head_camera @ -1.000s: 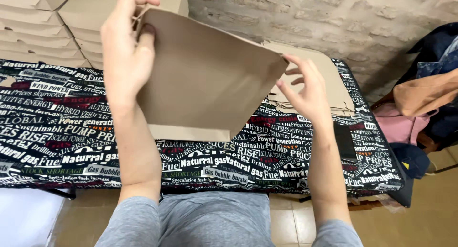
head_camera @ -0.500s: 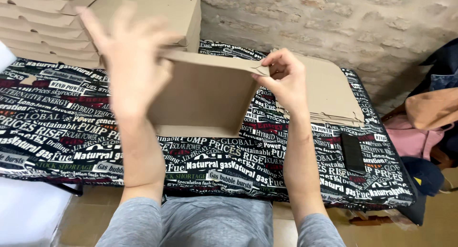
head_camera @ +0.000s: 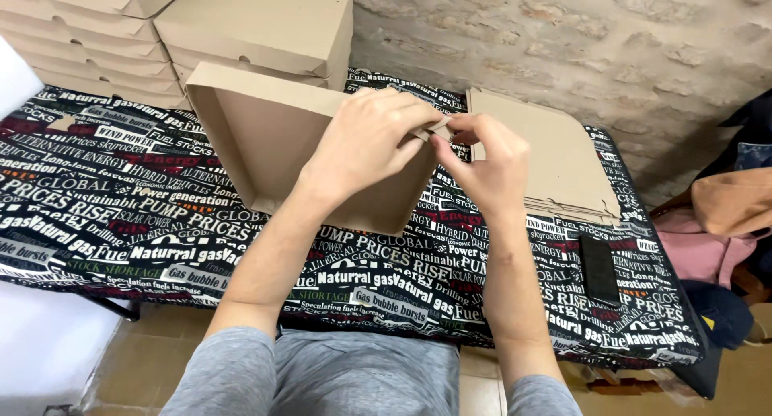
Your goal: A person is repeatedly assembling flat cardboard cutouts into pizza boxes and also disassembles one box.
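Head view, one moment. Landmark: the half-formed cardboard box [head_camera: 265,135], brown, lying open-side-up on the printed tablecloth [head_camera: 121,199], black with white, red and green lettering. Box is tilted slightly, left and far walls standing; nothing inside it, bare cardboard floor visible. The left hand [head_camera: 362,147] lies across the box's right side, fingers curled and closed on a small cardboard flap [head_camera: 434,128] at the box's far right corner. The right hand [head_camera: 486,163] meets it at the same corner, just right of the box, thumb and forefinger pinched together on the flap's edge, remaining fingers loosely bent. Both hands touch the flap and each other's fingertips; which wall the flap belongs to cannot be told. Right of the box, just beyond the right hand: a stack of flat unfolded cardboard blanks [head_camera: 547,155] lying on the cloth. Behind the box, toward the wall: stacks of finished closed boxes [head_camera: 265,22], lids shut, contents not visible. Further right of the box, near the table's front edge: a dark flat phone [head_camera: 599,269] lying on the cloth.
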